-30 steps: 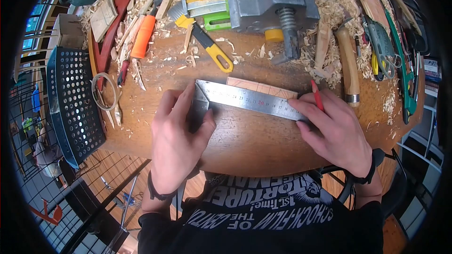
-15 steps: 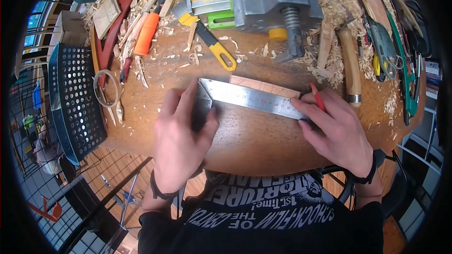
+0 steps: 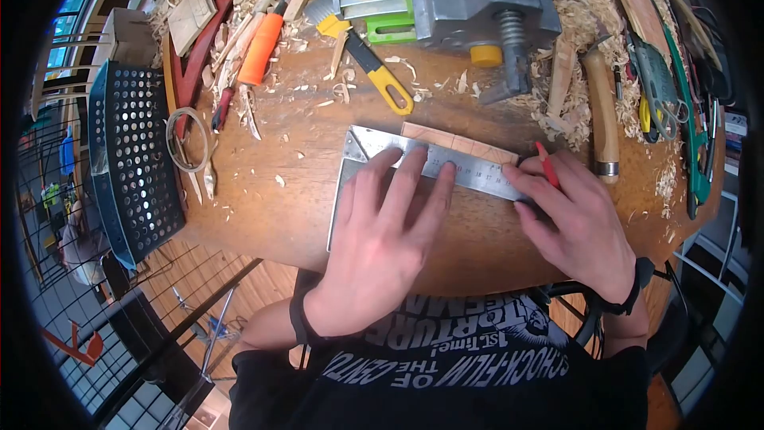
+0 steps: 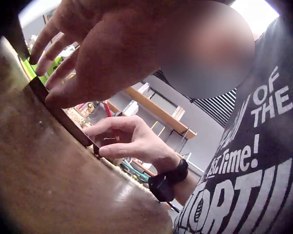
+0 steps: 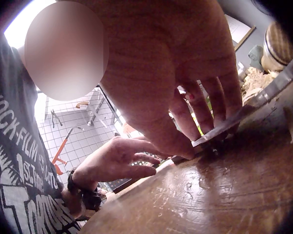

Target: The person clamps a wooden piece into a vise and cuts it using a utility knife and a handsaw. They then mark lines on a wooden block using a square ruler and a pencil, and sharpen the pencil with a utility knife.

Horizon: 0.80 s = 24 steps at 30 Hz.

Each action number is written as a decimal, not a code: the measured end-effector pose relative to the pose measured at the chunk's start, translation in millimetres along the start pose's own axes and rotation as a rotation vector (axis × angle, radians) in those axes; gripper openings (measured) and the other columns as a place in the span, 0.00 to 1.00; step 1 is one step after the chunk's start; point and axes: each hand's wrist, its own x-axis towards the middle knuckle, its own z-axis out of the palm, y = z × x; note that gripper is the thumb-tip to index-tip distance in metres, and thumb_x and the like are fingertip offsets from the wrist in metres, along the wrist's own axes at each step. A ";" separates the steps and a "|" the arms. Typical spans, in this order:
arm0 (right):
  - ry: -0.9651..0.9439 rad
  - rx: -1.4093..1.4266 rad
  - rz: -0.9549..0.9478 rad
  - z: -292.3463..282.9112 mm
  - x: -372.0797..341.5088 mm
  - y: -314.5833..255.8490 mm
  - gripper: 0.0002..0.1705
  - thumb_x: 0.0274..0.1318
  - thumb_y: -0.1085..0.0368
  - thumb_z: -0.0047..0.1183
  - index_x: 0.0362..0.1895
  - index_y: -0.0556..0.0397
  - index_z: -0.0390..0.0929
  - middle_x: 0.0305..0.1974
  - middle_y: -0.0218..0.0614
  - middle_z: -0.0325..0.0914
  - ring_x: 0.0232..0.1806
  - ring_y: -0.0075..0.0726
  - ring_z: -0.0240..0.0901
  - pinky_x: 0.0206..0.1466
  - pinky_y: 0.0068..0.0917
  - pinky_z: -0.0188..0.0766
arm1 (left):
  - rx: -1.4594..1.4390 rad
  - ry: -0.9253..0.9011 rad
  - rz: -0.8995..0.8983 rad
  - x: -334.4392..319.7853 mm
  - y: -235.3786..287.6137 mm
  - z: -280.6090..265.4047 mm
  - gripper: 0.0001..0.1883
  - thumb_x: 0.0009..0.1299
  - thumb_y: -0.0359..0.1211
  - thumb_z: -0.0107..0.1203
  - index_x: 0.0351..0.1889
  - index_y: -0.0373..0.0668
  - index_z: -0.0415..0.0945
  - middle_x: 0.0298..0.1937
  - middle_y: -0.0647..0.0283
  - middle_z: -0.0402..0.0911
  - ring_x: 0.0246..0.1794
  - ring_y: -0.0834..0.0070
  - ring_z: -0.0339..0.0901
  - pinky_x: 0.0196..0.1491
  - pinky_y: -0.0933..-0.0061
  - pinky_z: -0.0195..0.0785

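Note:
A steel try square (image 3: 434,161) with a ruled blade lies along a thin wooden strip (image 3: 461,142) that bears pencil lines. From the blade's left end, the stock runs toward the front of the table. My left hand (image 3: 382,247) rests with spread, extended fingers on the blade's left half. At the blade's right end, my right hand (image 3: 577,227) has its thumb at the near edge and its index finger by the strip. A red pencil (image 3: 547,166) is held between that hand's fingers, its end pointing up. The right wrist view shows the right fingertips down at the blade.
A metal vise (image 3: 493,12) stands at the back among wood shavings. A yellow-handled brush (image 3: 370,68), an orange-handled tool (image 3: 261,49) and a wooden handle (image 3: 601,115) lie around the work. A perforated basket (image 3: 139,159) and a tape roll (image 3: 188,139) are at the left.
My left hand has let go of the square's stock and moved right, its fingers now spread on the blade. The right hand keeps its place at the blade's end with the pencil.

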 end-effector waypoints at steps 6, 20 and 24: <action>-0.018 0.032 0.020 -0.3 -0.3 1.1 0.23 0.46 0.74 0.60 0.51 0.59 0.78 0.40 0.45 0.74 0.42 0.51 0.72 0.45 0.43 0.73 | -0.021 0.014 0.026 2.4 -5.5 -1.5 0.26 0.57 0.23 0.56 0.57 0.40 0.79 0.59 0.51 0.72 0.59 0.53 0.70 0.57 0.59 0.71; -0.012 0.079 0.047 -0.4 0.6 0.1 0.21 0.47 0.75 0.60 0.50 0.59 0.78 0.38 0.45 0.73 0.40 0.51 0.72 0.43 0.43 0.72 | 0.056 -0.043 -0.042 -1.6 -7.0 -7.9 0.34 0.59 0.23 0.56 0.67 0.53 0.73 0.64 0.49 0.66 0.66 0.50 0.64 0.67 0.52 0.62; -0.011 0.085 0.063 -0.2 0.1 0.2 0.20 0.47 0.75 0.60 0.49 0.59 0.79 0.38 0.46 0.73 0.40 0.51 0.73 0.42 0.42 0.72 | 0.069 -0.062 -0.056 -1.4 -20.4 -13.9 0.32 0.63 0.24 0.52 0.68 0.49 0.70 0.65 0.49 0.66 0.65 0.45 0.64 0.65 0.39 0.60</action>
